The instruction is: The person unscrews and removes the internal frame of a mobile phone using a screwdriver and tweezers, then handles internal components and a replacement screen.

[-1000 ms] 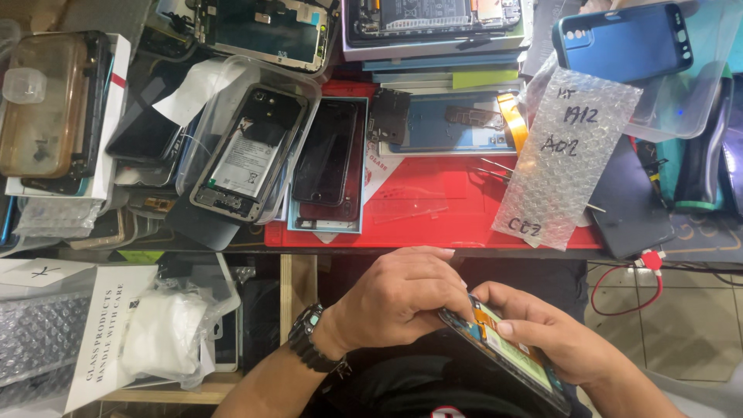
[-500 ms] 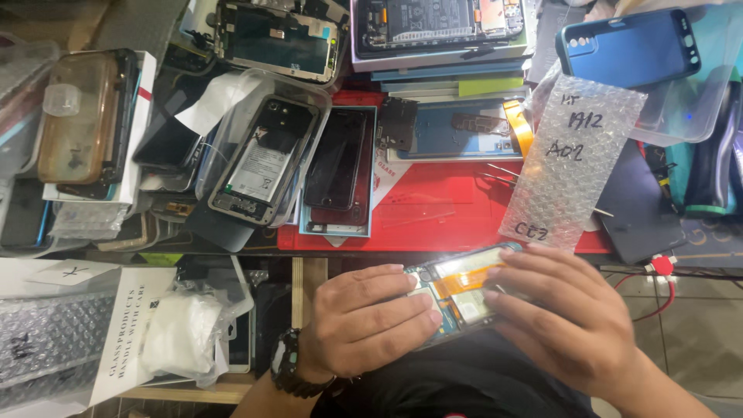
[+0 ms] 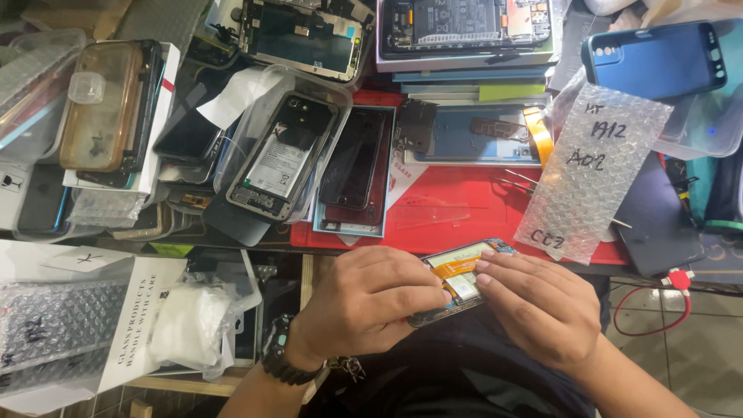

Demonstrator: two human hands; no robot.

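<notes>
Cluttered bench (image 3: pixel 464 209) w/ red mat; left hand (image 3: pixel 364 310) & right hand (image 3: pixel 542 306) both pinch opened phone (image 3: pixel 460 279), each grip closed on it.

A clear bubble-wrap pouch (image 3: pixel 592 170) with handwritten marks lies on the red mat (image 3: pixel 464 209) at right, its lower end just above the right hand (image 3: pixel 542 310). A white cardboard box (image 3: pixel 139 321) with printed text stands at lower left, holding a second bubble-wrap pouch (image 3: pixel 54 325). 1 black display panel (image 3: pixel 352 159) lies face up at centre on the mat.
</notes>
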